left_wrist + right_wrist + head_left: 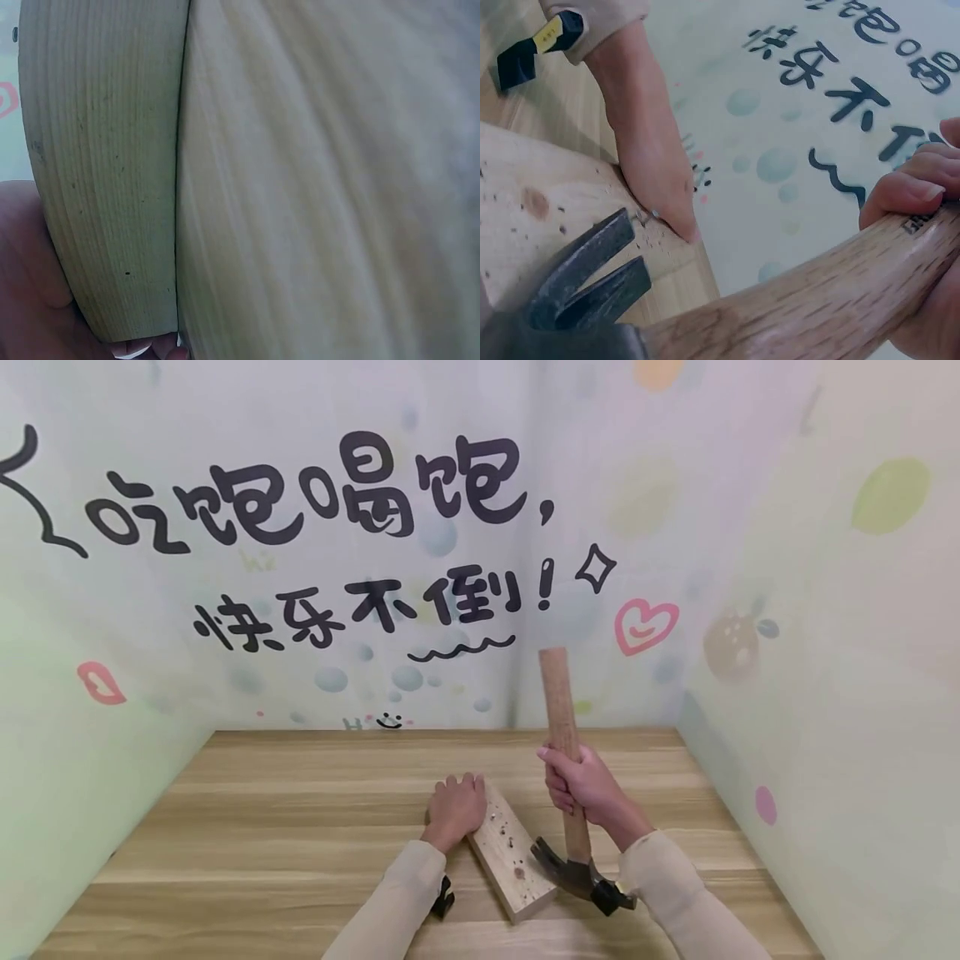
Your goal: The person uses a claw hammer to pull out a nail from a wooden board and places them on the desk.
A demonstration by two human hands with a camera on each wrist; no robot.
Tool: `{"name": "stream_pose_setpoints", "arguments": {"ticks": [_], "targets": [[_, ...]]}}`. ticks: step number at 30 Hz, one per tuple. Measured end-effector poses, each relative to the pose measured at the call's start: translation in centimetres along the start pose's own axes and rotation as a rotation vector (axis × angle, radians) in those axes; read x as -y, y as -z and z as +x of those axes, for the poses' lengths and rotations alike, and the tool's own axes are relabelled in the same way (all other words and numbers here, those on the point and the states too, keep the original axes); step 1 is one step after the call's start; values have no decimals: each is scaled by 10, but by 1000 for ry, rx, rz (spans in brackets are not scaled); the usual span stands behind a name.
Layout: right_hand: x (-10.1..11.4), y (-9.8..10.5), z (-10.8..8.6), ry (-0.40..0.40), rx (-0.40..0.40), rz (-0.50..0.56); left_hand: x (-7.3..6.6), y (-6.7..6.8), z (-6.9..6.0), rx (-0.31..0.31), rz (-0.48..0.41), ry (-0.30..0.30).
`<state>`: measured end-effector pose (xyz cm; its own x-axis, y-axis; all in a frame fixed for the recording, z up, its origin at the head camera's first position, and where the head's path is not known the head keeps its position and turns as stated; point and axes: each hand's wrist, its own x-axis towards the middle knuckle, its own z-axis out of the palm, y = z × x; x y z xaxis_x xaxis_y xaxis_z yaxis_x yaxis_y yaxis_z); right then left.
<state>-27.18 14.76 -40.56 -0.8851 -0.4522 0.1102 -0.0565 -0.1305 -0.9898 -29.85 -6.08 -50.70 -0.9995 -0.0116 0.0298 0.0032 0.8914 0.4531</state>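
A claw hammer (557, 710) is held head down by my right hand (588, 783), which grips the handle with fingers curled round it. Beside it, a wooden block (501, 870) lies on the table at a slant, its top dotted with holes and several nails (511, 842). Over the block's far end is my left hand (457, 808); in the left wrist view its fingers curl round that end. The right wrist view has the hammer's split claw (592, 259) pointing across the block's top, near a bent nail (641, 217); whether they touch I cannot tell.
The wood-grain table (262, 843) carries the block. A printed back wall (465, 693) with black lettering stands behind, and pale side walls (847, 693) close in left and right. A black strap device (444, 897) sits at the left wrist.
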Motion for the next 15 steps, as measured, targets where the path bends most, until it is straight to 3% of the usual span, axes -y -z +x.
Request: {"name": "stream_pose_setpoints", "arguments": {"ticks": [7,15], "targets": [[4,-28,21,-110,-1,-107,1,2,1,22,2,5],[1,-46,40,-193,-35,-202,-1,1,1,2,18,16]]}}
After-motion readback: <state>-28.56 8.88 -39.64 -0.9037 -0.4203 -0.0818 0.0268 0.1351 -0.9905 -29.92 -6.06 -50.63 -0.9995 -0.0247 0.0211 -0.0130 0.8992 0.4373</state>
